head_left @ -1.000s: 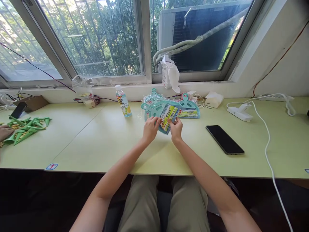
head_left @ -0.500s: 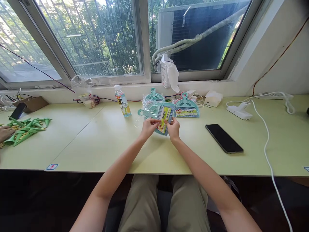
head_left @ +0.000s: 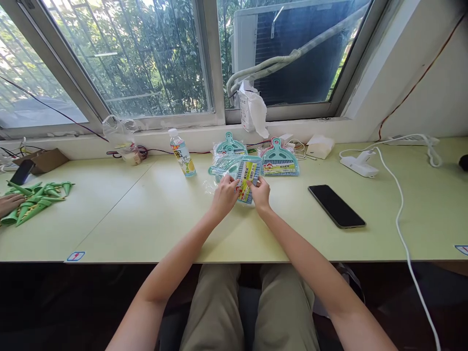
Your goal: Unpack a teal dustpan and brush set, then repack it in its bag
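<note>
Between my two hands is a small teal dustpan-and-brush set [head_left: 249, 170] with a yellow label, tilted so its handle points left. My right hand [head_left: 260, 193] grips its right edge, thumb on the label. My left hand [head_left: 225, 196] is closed at its left side, fingers bunched near the clear wrapping; the exact hold of its fingertips is partly hidden. Just behind lies another wrapped teal set [head_left: 229, 144], partly covered. To the right of it, a teal set with a red-rimmed handle hole [head_left: 281, 158] lies flat, label toward me.
A drink bottle [head_left: 183, 153] stands left of the sets. A black phone [head_left: 336, 206] and a white power strip [head_left: 360, 165] with its cable lie to the right. At far left, another person's hand [head_left: 10, 204] touches several green cones [head_left: 36, 200]. A tissue pack [head_left: 252, 108] is by the window.
My left hand has shifted slightly up along the left side of the held set, its fingers more curled. The view has turned a little; the set stays in my hands.
</note>
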Action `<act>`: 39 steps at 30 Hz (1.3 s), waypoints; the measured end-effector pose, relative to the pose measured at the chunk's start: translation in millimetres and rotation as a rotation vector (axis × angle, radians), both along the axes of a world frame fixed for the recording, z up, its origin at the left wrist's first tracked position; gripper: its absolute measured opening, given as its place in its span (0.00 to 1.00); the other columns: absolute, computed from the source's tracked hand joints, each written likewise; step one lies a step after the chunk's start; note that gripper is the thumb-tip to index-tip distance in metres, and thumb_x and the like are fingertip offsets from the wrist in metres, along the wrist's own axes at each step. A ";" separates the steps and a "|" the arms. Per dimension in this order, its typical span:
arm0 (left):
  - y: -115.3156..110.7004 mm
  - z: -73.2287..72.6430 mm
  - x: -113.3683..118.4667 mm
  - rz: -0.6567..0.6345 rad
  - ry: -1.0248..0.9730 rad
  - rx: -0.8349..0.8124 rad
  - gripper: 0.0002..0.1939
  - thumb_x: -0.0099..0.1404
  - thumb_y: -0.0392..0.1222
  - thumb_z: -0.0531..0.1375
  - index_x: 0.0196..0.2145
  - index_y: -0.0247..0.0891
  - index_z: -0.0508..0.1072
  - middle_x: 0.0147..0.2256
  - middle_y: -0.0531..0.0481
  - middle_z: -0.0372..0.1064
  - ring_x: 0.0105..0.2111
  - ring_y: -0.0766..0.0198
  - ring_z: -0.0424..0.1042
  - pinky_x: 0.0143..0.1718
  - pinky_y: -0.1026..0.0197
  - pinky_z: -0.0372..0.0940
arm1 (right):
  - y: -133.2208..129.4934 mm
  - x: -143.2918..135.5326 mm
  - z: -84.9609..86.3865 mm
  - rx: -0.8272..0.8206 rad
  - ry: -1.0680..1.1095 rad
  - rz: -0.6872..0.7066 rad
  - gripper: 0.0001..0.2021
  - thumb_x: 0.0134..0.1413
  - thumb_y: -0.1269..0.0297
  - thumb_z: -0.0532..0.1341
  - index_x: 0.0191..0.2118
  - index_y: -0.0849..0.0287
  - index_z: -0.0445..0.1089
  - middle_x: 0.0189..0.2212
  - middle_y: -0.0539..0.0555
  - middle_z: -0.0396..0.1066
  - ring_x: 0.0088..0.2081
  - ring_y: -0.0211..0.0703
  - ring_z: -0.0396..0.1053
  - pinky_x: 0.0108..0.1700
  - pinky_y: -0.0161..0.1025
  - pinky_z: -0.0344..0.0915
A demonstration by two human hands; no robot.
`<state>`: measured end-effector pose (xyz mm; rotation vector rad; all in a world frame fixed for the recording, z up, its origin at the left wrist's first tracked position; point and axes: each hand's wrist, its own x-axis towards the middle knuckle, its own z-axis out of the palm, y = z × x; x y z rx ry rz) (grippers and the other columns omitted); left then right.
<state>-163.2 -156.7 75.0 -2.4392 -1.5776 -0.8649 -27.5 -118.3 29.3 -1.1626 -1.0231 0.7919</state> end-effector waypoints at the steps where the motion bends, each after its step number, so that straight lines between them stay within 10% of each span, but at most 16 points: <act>1: -2.5 -0.8 2.4 0.020 0.068 0.000 0.16 0.65 0.33 0.54 0.49 0.40 0.72 0.42 0.45 0.65 0.45 0.58 0.66 0.37 0.62 0.66 | 0.0 -0.2 -0.2 -0.002 0.003 -0.004 0.15 0.43 0.58 0.65 0.38 0.58 0.71 0.31 0.56 0.77 0.31 0.46 0.74 0.37 0.42 0.70; 15: -7.9 -3.1 14.6 0.149 0.406 -0.031 0.13 0.68 0.31 0.46 0.43 0.34 0.68 0.38 0.42 0.65 0.36 0.59 0.69 0.30 0.63 0.62 | -4.1 -1.9 -0.2 -0.028 0.118 0.024 0.18 0.40 0.56 0.66 0.39 0.59 0.71 0.28 0.54 0.76 0.30 0.45 0.73 0.33 0.39 0.69; 28: -4.2 -1.2 7.9 0.012 -0.018 0.222 0.17 0.69 0.41 0.51 0.54 0.46 0.68 0.63 0.42 0.49 0.63 0.49 0.48 0.58 0.46 0.55 | -6.8 -5.5 4.9 0.005 0.092 0.160 0.23 0.39 0.51 0.67 0.41 0.60 0.71 0.30 0.54 0.77 0.31 0.45 0.73 0.35 0.39 0.69; 39: 12.7 -3.8 -1.4 0.042 -0.034 0.072 0.22 0.70 0.34 0.46 0.59 0.37 0.63 0.44 0.41 0.58 0.45 0.58 0.64 0.47 0.57 0.65 | -12.2 -13.9 4.9 0.012 -0.023 0.303 0.22 0.39 0.49 0.68 0.39 0.59 0.72 0.30 0.54 0.77 0.30 0.45 0.74 0.34 0.40 0.70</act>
